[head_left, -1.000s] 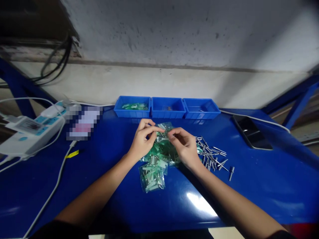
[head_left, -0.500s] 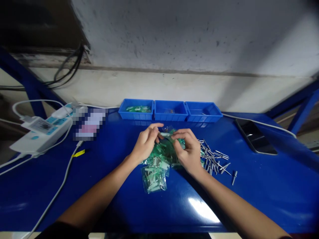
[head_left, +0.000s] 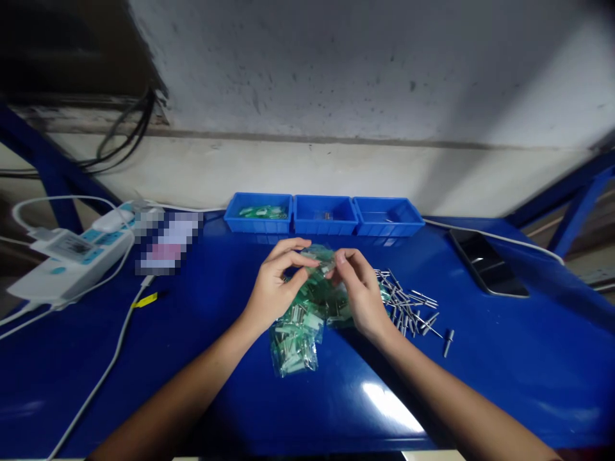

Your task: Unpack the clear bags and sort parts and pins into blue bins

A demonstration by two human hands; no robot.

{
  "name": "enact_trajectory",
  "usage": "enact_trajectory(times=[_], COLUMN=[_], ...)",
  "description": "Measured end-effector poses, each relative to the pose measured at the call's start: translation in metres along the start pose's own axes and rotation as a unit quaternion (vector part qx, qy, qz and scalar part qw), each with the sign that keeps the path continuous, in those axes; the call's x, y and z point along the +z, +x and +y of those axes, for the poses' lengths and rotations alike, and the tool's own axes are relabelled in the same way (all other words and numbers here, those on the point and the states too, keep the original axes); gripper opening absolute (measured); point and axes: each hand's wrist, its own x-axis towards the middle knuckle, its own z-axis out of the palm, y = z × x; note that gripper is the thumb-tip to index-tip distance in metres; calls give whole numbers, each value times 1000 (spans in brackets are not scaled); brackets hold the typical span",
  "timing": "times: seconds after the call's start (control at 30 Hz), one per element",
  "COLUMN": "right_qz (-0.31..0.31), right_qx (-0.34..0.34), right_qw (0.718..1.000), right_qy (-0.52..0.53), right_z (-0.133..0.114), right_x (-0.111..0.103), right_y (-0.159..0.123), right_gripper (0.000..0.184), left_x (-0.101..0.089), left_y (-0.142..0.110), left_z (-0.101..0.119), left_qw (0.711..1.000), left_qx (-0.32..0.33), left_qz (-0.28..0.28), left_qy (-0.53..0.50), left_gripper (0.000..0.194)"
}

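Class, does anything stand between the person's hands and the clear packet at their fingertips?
Nothing visible does: the right hand appears to pinch the clear packet, and the left hand is beside it. The green packets lie below, not between.

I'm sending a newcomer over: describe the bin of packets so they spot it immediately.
On the far side of the blue table, by the wall, stand three blue bins in a row. It's the leftmost bin, the only one with green packets inside.
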Motion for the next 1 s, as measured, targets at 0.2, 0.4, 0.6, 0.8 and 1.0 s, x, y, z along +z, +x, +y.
enact_trajectory(times=[0.2,0.4,0.6,0.8,1.0], right_qz=[-10,6,13,24,31], right_qx=[38,-12,-183,-173,-71], right_qw=[993,997,982,977,995], right_qy=[111,72,-52,-120,-64], right_z=[8,13,13,13,12], right_x=[-1,-3,-9,-9,-9], right_y=[6,6,7,5,7], right_gripper=[40,12,10,18,14], left_x=[0,5,6,5,2], left_y=[-1,0,4,3,1], left_z=[-1,-1,0,-1,3], left_qw=[998,992,939,966,998], left_qx=[26,-102,-282,-215,0], left_qz=[-26,59,3,-9,21], left_qy=[59,-36,-198,-145,55], left_gripper=[25,15,41,14,10])
